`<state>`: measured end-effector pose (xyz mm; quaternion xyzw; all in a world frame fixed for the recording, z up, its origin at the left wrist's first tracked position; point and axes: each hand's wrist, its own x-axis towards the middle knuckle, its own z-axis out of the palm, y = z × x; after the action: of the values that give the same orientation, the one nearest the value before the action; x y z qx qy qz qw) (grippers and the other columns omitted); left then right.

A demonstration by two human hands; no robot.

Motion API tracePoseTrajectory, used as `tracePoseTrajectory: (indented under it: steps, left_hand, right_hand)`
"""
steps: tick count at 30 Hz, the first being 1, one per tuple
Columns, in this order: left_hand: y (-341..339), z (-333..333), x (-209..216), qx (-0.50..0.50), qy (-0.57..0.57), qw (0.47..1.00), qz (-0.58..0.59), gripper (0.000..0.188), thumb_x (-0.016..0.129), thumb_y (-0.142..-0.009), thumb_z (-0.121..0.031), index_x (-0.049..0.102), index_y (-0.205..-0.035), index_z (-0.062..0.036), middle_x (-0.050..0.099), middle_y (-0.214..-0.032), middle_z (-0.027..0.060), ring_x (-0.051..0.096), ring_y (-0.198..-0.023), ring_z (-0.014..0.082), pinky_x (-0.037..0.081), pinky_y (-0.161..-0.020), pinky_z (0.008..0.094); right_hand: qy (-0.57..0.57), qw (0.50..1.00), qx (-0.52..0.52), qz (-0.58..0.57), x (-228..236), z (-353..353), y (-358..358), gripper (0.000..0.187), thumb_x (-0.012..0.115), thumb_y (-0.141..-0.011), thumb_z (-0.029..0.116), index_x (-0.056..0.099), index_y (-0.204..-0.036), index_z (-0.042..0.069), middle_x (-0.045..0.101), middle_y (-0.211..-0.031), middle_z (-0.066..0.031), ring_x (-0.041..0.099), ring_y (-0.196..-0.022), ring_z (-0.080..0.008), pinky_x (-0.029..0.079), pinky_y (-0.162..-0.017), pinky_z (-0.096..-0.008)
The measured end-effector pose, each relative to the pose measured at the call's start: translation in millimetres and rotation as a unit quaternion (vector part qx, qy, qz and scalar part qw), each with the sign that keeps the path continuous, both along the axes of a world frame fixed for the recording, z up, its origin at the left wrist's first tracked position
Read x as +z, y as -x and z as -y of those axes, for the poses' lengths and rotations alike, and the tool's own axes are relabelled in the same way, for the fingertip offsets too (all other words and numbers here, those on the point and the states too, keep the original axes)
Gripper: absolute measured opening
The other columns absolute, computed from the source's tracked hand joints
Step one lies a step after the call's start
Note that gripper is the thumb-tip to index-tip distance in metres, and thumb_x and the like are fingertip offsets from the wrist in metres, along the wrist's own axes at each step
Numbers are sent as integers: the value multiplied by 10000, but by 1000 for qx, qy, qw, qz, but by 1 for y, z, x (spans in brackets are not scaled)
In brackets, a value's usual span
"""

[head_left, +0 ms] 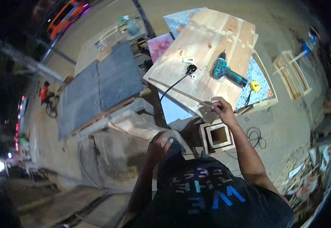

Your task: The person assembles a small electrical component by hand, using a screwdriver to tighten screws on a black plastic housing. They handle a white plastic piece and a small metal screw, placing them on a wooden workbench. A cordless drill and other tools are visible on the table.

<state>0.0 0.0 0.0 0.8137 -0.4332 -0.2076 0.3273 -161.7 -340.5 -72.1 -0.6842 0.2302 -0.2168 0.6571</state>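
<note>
Head view, right hand (223,109): pinched, seemingly, one end of a thin strip (180,92).
Left hand (160,147): curled near the dark shirt (211,190); impossible to tell whether around anything.
Thin strip: lay along the wooden panel's (201,41) near edge.
Done: square wooden frames (221,145), apparently joined.
Left: strip seemingly unfastened, drill (226,72) unheld on panel.

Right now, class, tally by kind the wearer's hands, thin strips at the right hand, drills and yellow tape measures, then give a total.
Hands: 2 (left hand, right hand)
Thin strip: 1
Teal drill: 1
Yellow tape measure: 1
Total: 5
</note>
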Motion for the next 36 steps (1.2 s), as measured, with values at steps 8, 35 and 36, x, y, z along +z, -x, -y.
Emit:
tracePoseTrajectory:
  steps: [8, 35, 36]
  left_hand:
    - [-218, 201, 0, -188, 81, 973, 111, 589, 721, -874, -186, 522, -1410, -43, 610, -1275, 211, 583, -1190, 396, 461, -1012, 468]
    - [-244, 363, -42, -316, 108, 942, -32, 679, 734, -769, 19, 495, -1403, -30, 537, -1359, 197, 555, -1241, 348, 492, -1007, 396]
    - [-244, 362, -43, -314, 128, 940, -34, 730, 729, -743, 65, 488, -1427, -22, 554, -1359, 164, 607, -1027, 236, 507, -877, 337]
  right_hand:
    - [228, 916, -317, -95, 1, 29, -145, 144, 674, -923, 124, 714, -1023, 28, 694, -964, -146, 675, -896, -280, 517, -802, -399]
    - [296, 856, -366, -216, 13, 36, -184, 208, 723, -838, 99, 737, -1043, 67, 673, -967, -87, 621, -915, -270, 426, -803, -402]
    - [294, 856, -364, -218, 14, 36, -183, 211, 723, -837, 96, 737, -1045, 69, 672, -971, -86, 620, -918, -267, 425, -806, -399]
